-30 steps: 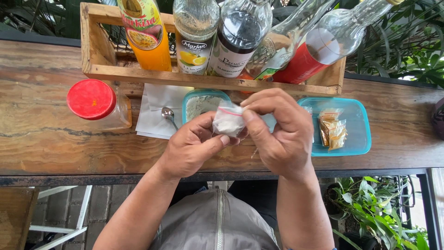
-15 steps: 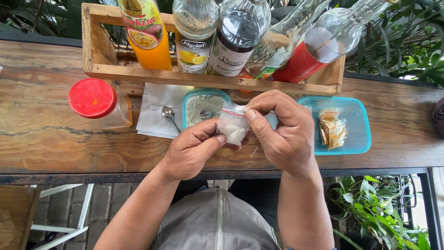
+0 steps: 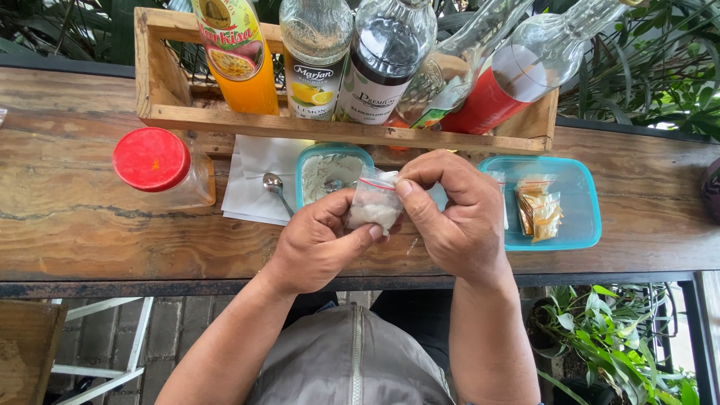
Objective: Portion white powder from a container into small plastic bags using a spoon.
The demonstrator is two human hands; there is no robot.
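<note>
Both hands hold a small clear zip bag with white powder in it, above the wooden counter. My left hand cups the bag from below and the left. My right hand pinches its top edge with thumb and forefinger. Just behind the bag sits a small teal tub with white powder and a spoon in it. A second metal spoon lies on a white napkin to the left of the tub.
A larger teal tray at the right holds small packets of yellowish contents. A clear jar with a red lid stands at the left. A wooden crate behind holds several bottles. Plants grow below and behind the counter.
The bag has shifted slightly lower and to the right between my hands, and the right fingers have moved along its top edge. Everything on the counter stays put.
</note>
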